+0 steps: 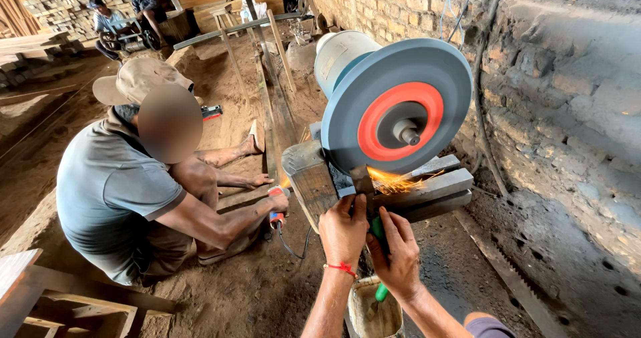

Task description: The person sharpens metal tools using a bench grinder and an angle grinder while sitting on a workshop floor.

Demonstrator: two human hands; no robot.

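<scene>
A large grey grinding wheel with an orange centre stands on a rough wooden stand. Orange sparks fly where a flat metal blade meets the wheel's lower edge. My left hand, with a red thread at the wrist, presses its fingers on the blade near the wheel. My right hand grips the tool's green handle, whose end sticks out below the palm.
A person in a grey shirt and tan cap crouches at left, holding a small red tool by the stand. A dirty bucket sits under my hands. A brick wall runs at right; a long saw blade lies on the dirt. Other people sit far back.
</scene>
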